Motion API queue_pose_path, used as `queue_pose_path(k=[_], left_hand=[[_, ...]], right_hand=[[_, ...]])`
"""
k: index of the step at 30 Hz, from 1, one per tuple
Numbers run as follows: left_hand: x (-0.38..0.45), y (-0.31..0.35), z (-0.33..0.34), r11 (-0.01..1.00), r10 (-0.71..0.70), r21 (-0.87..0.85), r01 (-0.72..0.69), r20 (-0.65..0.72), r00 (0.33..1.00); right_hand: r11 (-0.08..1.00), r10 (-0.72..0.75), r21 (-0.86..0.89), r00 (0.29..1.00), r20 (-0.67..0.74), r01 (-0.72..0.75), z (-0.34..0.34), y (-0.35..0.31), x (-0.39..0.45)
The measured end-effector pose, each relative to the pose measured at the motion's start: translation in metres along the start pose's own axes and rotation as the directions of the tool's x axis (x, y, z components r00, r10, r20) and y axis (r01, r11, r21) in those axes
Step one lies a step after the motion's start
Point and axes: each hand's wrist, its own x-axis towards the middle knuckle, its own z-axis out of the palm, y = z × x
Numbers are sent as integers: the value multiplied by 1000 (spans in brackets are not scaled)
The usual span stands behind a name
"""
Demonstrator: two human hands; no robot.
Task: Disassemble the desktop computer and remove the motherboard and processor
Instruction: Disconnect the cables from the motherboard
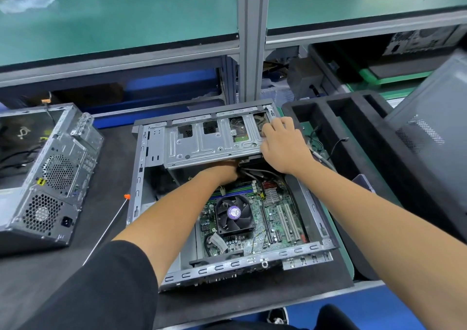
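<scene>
Two hands at work: both inside the open desktop case (pixel 228 195), lying on its side on the dark bench mat (pixel 111 157).
Progress: side panel already off; drive cage (pixel 214 142) not yet out, spanning the far end of the case.
Left to do: by the look of it, most of the job; motherboard (pixel 278 218) seated flat on the case floor, cooler fan (pixel 233 214) on top of it, processor presumably under that cooler and out of sight.
Cables: grey bundle (pixel 255 173) running from beneath the cage toward the board, apparently still to be unplugged.
Left hand (pixel 225 171): reaching in under the near edge of the cage, fingers hidden beneath the metal; grip cannot be told.
Right hand (pixel 281 145): laid over the cage's right end, fingers curled onto its top plate and thumb at its near edge, gripping it.
Likely step: freeing or swinging up the cage to expose the board.
Nearby: second case (pixel 48 178) at left; black foam tray (pixel 353 132) at right.
</scene>
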Motion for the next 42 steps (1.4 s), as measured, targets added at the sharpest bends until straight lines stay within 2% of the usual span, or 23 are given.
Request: queue_pose_path(k=[7, 11, 17, 21, 27, 30, 34, 42], left_hand=[[-4, 0, -1, 999, -26, -39, 25, -13, 1000], [-1, 3, 1, 999, -23, -35, 24, 33, 999], [-3, 5, 0, 997, 12, 74, -13, 21, 1000], [-5, 6, 1, 990, 41, 133, -49, 60, 997], [-1, 7, 1, 989, 66, 120, -82, 134, 989], [-3, 8, -1, 985, 92, 134, -107, 111, 990], [-5, 10, 0, 982, 53, 182, -56, 22, 998], [-8, 12, 2, 976, 68, 202, -77, 48, 997]], right_hand=[[1000, 2, 17, 1000, 5, -2, -1, 1, 0], [1000, 3, 27, 1000, 6, -3, 0, 0, 0], [1000, 1, 24, 1000, -3, -1, 1, 1, 0], [999, 3, 33, 1000, -13, -3, 3, 2, 1], [999, 6, 32, 1000, -20, -6, 4, 2, 2], [1000, 10, 25, 1000, -11, -9, 3, 2, 2], [1000, 5, 16, 1000, -22, -5, 4, 2, 1], [1000, 1, 11, 1000, -21, -1, 4, 2, 1]])
